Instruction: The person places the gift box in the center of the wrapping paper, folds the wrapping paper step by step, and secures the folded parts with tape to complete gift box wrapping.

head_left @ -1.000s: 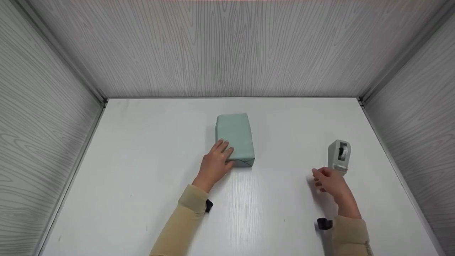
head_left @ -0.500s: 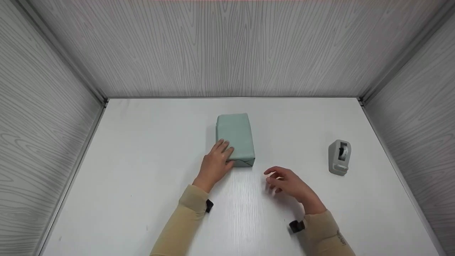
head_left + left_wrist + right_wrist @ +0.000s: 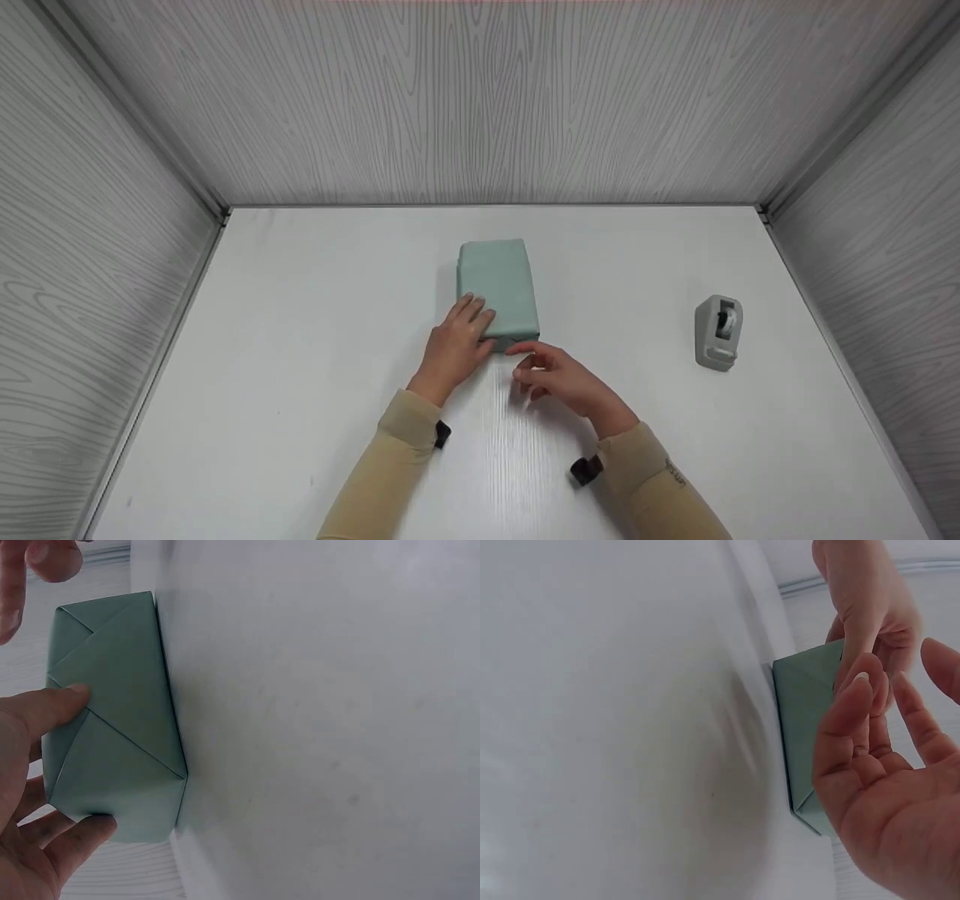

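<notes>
A box wrapped in pale green paper (image 3: 499,277) lies on the white table. My left hand (image 3: 454,349) holds its near left corner: the fingers rest on top, and the thumb (image 3: 56,709) presses the folded paper flaps on the near end, as the left wrist view shows. My right hand (image 3: 559,379) is at the near right corner, index finger stretched toward that end and the other fingers loosely bent. Whether this index finger touches the paper is unclear, and I cannot make out anything in this hand. Part of the box (image 3: 802,712) is hidden behind it in the right wrist view.
A grey tape dispenser (image 3: 718,334) with a roll in it stands on the right side of the white table (image 3: 315,300). Grey wood-grain panels (image 3: 480,105) enclose the table at the back and both sides.
My right hand has moved left from beside the tape dispenser to the near end of the wrapped box, its index finger straightening. The left hand and the box have stayed in place.
</notes>
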Demonstrator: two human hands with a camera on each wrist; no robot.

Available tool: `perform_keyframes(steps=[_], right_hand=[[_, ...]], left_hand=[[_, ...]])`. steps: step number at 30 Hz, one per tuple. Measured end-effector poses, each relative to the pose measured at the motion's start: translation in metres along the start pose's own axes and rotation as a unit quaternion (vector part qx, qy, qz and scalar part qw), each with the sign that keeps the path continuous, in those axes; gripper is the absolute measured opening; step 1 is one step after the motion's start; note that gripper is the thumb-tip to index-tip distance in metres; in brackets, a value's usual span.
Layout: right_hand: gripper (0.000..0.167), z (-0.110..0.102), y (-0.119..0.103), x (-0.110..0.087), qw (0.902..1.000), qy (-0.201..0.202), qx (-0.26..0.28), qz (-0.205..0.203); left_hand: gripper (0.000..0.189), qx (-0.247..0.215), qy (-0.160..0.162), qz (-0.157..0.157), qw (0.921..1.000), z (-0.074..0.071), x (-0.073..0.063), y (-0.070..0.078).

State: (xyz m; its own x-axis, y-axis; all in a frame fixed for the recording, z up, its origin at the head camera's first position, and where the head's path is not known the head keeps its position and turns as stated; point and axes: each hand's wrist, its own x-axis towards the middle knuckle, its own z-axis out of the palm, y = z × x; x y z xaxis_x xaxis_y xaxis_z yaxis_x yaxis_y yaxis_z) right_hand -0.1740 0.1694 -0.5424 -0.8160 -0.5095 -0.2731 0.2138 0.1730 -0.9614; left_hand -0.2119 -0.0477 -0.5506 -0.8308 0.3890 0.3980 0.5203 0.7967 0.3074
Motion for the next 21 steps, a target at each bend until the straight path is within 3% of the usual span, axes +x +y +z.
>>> perform_keyframes(steps=[10,21], right_hand=[[0.045,0.007,-0.004,0.014,0.995,0.015,0.097,0.018],[0.045,0.006,-0.002,0.018,0.9941,0.013,0.104,0.027]], left_hand=[[0.045,0.005,0.012,0.015,0.9998,0.001,0.0,0.001],[0.04,0.05,0.007,0.035,0.9981,0.004,-0.001,0.001]])
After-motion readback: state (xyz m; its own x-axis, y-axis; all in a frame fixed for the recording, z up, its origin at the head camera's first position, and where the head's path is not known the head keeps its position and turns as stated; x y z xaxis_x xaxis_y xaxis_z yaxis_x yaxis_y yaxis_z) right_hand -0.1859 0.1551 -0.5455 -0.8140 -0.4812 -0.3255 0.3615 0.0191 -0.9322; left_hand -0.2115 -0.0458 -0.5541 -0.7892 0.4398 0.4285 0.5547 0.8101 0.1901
